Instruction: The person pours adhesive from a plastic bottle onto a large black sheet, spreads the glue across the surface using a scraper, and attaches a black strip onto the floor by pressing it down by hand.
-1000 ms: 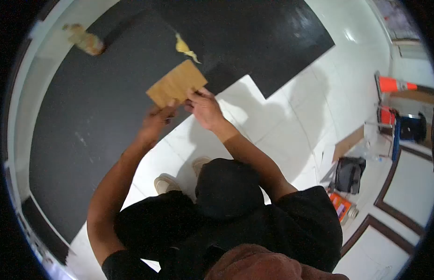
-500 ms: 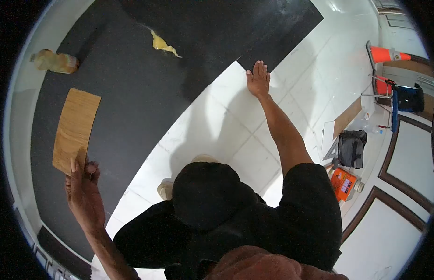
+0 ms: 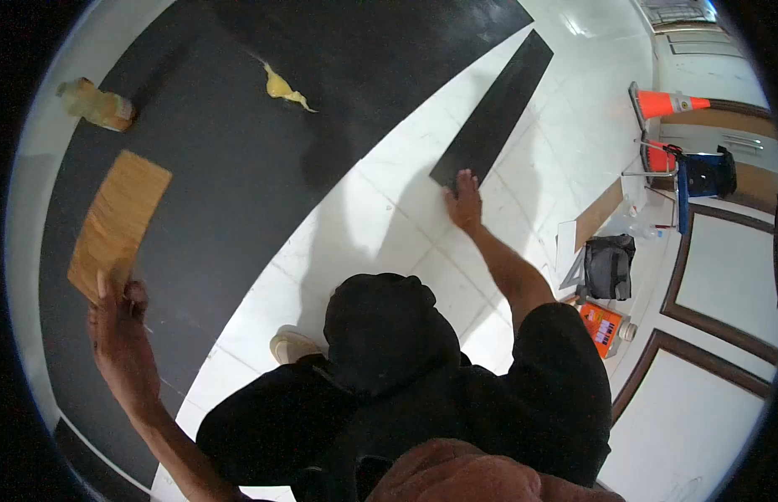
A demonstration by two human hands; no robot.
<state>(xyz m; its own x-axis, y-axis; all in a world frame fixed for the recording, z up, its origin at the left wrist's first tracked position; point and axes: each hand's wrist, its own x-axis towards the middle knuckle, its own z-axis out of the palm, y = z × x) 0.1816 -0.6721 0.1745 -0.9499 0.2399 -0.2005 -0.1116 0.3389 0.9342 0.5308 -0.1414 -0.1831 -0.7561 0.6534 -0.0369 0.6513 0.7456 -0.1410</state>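
A strip [image 3: 499, 110] now lies apart from the black sheet [image 3: 205, 176] on tiles [image 3: 418, 222], right hand [image 3: 465, 205] flat at its end; left hand [image 3: 121, 335] grips board [image 3: 121, 219].

The panel [image 3: 121, 222] was tan-brown with wavy wood grain; the broad sheet [image 3: 209, 176] and narrow strip [image 3: 502, 109] were charcoal black; the blob [image 3: 279, 86] was yellow; the floor tiles [image 3: 410, 238] were white with grey joints; the traffic cone [image 3: 655, 104] was orange, pale-banded.

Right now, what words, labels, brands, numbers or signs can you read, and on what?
Nothing reads clearly.
Orange can: printed label, too small and blurred.
Bottle, upper left: any print too blurred.
Traffic cone: mark on its band, too small.
Wood-grained piece in the left hand: no lettering visible.
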